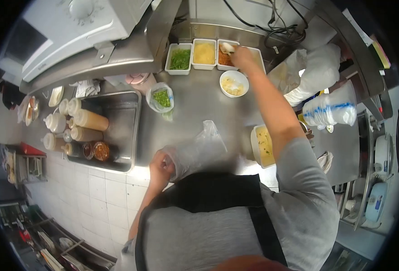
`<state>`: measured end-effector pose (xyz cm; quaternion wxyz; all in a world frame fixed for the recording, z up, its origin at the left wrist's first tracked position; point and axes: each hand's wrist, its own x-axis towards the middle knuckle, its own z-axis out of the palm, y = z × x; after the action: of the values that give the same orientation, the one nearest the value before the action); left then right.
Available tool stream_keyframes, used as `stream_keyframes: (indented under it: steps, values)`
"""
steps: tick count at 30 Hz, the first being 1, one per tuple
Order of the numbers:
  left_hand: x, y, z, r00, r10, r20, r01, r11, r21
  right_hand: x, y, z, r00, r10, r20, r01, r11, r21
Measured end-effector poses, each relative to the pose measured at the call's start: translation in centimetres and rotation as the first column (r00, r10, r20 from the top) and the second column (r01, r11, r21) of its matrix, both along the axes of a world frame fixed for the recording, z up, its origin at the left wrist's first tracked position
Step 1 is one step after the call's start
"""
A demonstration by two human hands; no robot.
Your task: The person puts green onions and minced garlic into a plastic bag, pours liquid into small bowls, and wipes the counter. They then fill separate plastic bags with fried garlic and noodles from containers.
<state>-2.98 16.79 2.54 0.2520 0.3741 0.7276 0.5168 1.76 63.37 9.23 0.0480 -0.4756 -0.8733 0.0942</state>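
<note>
My left hand (162, 165) is closed on the rim of a clear plastic bag (195, 151), which lies along the steel counter near its front edge. At the back, my right hand (242, 58) holds a spoon (228, 48) over a white tub of orange-red food (225, 58). To the left of that tub stand a tub of yellow food (204, 53) and a tub of shredded greens (180, 59). Just below my right hand, a white bowl (234, 84) holds pale pieces. My forearm partly covers a fourth tub (257, 56).
A metal tray (134, 131) with several squeeze bottles (91, 120) and sauce cups is on the left. Chopped greens fill a lined container (160, 98). Beside my right arm sits a yellow-filled tub (264, 147). Stacked plastic-wrapped items (329, 109) stand at the right.
</note>
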Motion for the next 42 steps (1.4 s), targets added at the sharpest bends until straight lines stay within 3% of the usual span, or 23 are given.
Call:
stream_keyframes:
  steps: [1, 4, 5, 6, 8, 10, 14, 16, 18, 20, 25, 31, 33, 35, 37, 38, 39, 41, 42]
  values:
    - [0.2, 0.1, 0.2, 0.998, 0.05, -0.045, -0.05, 0.999, -0.01, -1.0, 0.3, -0.5, 0.998, 0.022, 0.057, -0.02, 0.999, -0.039]
    - [0.7, 0.4, 4.3, 0.984, 0.07, -0.162, -0.062, 0.997, 0.053, -2.3, 1.1, -2.8, 0.995, -0.029, -0.096, 0.029, 1.0, 0.0]
    - [0.5, 0.4, 5.8, 0.944, 0.066, -0.323, -0.054, 0.997, 0.047, -1.9, 0.4, -2.1, 0.995, -0.034, -0.096, 0.036, 0.999, 0.021]
    - [-0.2, 0.1, 6.2, 0.802, 0.09, -0.591, -0.056, 0.996, 0.076, -1.4, 0.0, -1.4, 0.997, -0.018, -0.071, 0.022, 0.998, 0.061]
    - [-0.4, 0.0, 8.6, 0.665, 0.139, -0.734, -0.097, 0.99, 0.1, 1.1, -2.6, 2.5, 0.994, -0.073, -0.076, 0.07, 0.997, -0.041]
    - [-0.3, 0.1, 9.8, 0.707, 0.096, -0.701, -0.108, 0.994, 0.027, 5.0, -6.5, 4.9, 0.977, -0.136, -0.162, 0.13, 0.99, -0.047]
    - [1.4, 1.8, 9.2, 0.566, 0.009, -0.825, 0.034, 0.999, 0.033, 17.8, -14.7, 6.4, 0.949, 0.056, -0.309, -0.069, 0.997, -0.031]
    - [2.1, 1.7, 8.2, 0.675, -0.057, -0.736, 0.054, 0.998, -0.027, 24.7, -16.5, 5.4, 0.947, -0.026, -0.321, 0.018, 0.999, -0.026]
    - [2.8, 1.1, 7.8, 0.783, -0.148, -0.604, 0.104, 0.989, -0.108, 30.3, -17.4, 6.0, 0.965, -0.194, -0.174, 0.191, 0.981, -0.036]
    - [3.2, 0.2, 7.2, 0.756, -0.177, -0.631, 0.144, 0.984, -0.103, 33.7, -17.0, 6.2, 0.942, -0.336, 0.017, 0.334, 0.939, 0.081]
    - [4.3, -0.2, 7.8, 0.728, -0.185, -0.66, 0.174, 0.981, -0.084, 34.2, -13.0, 4.0, 0.874, -0.261, 0.41, 0.182, 0.958, 0.222]
    - [4.4, -0.8, 8.8, 0.612, -0.223, -0.759, 0.274, 0.96, -0.061, 30.2, -12.5, 2.3, 0.808, -0.151, 0.569, 0.086, 0.986, 0.139]
    - [5.2, -0.8, 10.3, 0.736, -0.174, -0.655, 0.226, 0.974, -0.005, 29.4, -13.6, 3.3, 0.787, -0.121, 0.605, 0.027, 0.987, 0.161]
    - [5.9, -0.9, 11.8, 0.78, -0.131, -0.612, 0.17, 0.985, 0.006, 28.0, -16.9, 6.6, 0.825, -0.084, 0.559, -0.083, 0.96, 0.267]
    - [5.9, -0.2, 11.4, 0.625, -0.109, -0.773, 0.262, 0.962, 0.076, 25.3, -21.3, 9.1, 0.934, 0.066, 0.351, -0.117, 0.985, 0.126]
    - [5.9, 0.3, 11.1, 0.539, -0.087, -0.838, 0.308, 0.946, 0.1, 24.7, -24.1, 8.2, 0.964, 0.244, -0.105, -0.229, 0.964, 0.134]
    - [6.6, 0.6, 11.0, 0.586, -0.138, -0.799, 0.311, 0.948, 0.064, 23.3, -26.9, 7.4, 0.758, 0.437, -0.485, -0.44, 0.891, 0.114]
    - [8.3, 1.1, 10.7, 0.608, -0.148, -0.78, 0.379, 0.918, 0.121, 20.2, -32.7, 6.2, 0.487, 0.552, -0.677, -0.565, 0.79, 0.238]
    - [8.9, 1.2, 10.4, 0.625, -0.133, -0.769, 0.417, 0.89, 0.186, 19.0, -33.6, 4.9, 0.489, 0.49, -0.722, -0.553, 0.814, 0.178]
